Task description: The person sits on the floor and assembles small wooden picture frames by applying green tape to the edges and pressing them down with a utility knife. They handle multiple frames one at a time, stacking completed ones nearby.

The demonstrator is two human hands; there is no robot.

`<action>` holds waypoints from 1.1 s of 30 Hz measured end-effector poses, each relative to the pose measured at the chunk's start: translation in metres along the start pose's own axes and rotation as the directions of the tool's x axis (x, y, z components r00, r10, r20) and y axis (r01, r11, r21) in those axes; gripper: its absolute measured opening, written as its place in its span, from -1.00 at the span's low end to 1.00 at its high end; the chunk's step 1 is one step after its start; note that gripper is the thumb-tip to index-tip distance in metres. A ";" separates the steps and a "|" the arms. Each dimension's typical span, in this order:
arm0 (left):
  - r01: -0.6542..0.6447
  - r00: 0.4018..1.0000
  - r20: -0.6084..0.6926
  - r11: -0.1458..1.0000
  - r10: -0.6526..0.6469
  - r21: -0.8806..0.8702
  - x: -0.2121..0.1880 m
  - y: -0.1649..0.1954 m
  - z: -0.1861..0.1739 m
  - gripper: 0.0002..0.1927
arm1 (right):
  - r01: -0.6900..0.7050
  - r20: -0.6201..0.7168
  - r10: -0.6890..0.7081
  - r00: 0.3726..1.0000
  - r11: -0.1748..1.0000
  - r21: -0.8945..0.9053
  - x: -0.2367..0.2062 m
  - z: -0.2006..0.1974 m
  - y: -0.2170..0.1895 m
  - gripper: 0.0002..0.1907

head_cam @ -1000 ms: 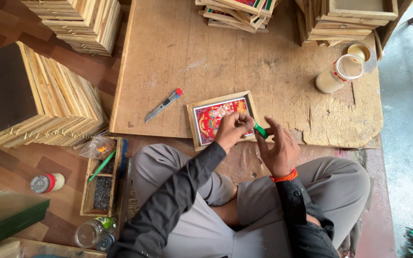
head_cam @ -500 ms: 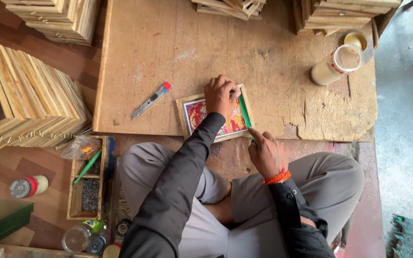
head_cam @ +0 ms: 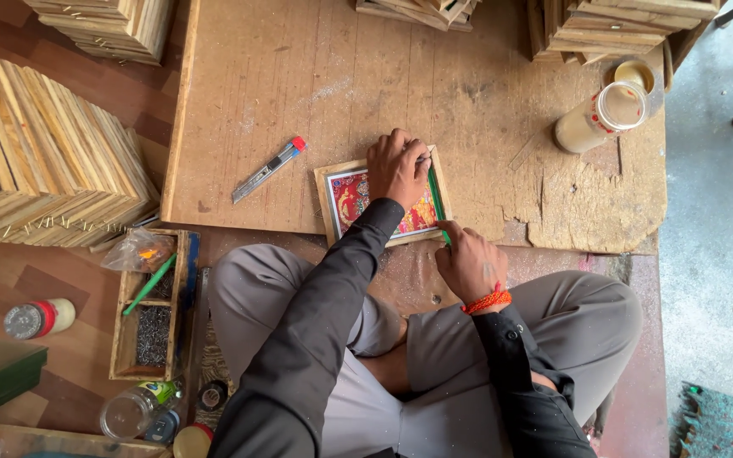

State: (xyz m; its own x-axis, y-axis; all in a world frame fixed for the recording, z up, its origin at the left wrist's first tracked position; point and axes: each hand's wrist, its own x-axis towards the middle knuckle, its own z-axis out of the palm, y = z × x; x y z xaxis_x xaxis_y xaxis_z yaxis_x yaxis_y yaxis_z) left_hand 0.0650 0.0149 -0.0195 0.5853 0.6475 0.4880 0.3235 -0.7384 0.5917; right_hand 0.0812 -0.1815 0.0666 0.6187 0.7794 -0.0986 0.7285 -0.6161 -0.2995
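A small wooden frame [head_cam: 331, 202] with a red and yellow picture lies on the plywood board [head_cam: 299, 76] in front of my crossed legs. My left hand [head_cam: 397, 166] presses flat on the upper right part of the picture. My right hand [head_cam: 468, 259] grips a thin green tool [head_cam: 437, 197] that lies along the frame's right edge, its tip up by my left fingers. A utility knife [head_cam: 268, 169] with a red end rests on the board to the left of the frame.
Stacks of wooden frames [head_cam: 61, 161] stand at left and along the top. A plastic jar [head_cam: 595, 119] lies at upper right. A wooden tray of nails [head_cam: 151, 322] sits by my left knee, with bottles [head_cam: 133, 410] and a capped jar [head_cam: 40, 316] nearby.
My left hand has settled flat on the picture and my right hand has brought the green tool up along the frame's right edge. The camera has shifted slightly.
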 end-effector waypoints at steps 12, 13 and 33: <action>-0.398 0.880 0.310 0.915 0.361 0.062 0.006 -0.035 -0.019 -0.64 | 0.055 -0.114 -0.045 0.992 0.994 0.090 -0.005 0.010 0.008 -0.44; -0.380 0.868 0.374 0.922 0.328 0.075 0.009 -0.034 -0.020 -0.65 | 0.021 -0.093 -0.012 0.996 0.995 0.098 -0.005 0.009 0.008 -0.43; -0.805 0.448 0.664 0.593 0.599 0.009 0.008 -0.008 -0.051 -0.13 | -0.011 -0.056 0.012 0.998 1.000 0.026 -0.002 0.007 0.014 -0.39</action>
State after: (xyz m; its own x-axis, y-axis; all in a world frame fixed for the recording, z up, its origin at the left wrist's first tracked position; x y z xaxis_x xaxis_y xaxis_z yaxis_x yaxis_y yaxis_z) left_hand 0.0292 0.0354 0.0128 0.9496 -0.2770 0.1468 -0.2728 -0.9609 -0.0481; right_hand 0.0883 -0.1909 0.0560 0.6431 0.7642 -0.0492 0.7137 -0.6215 -0.3230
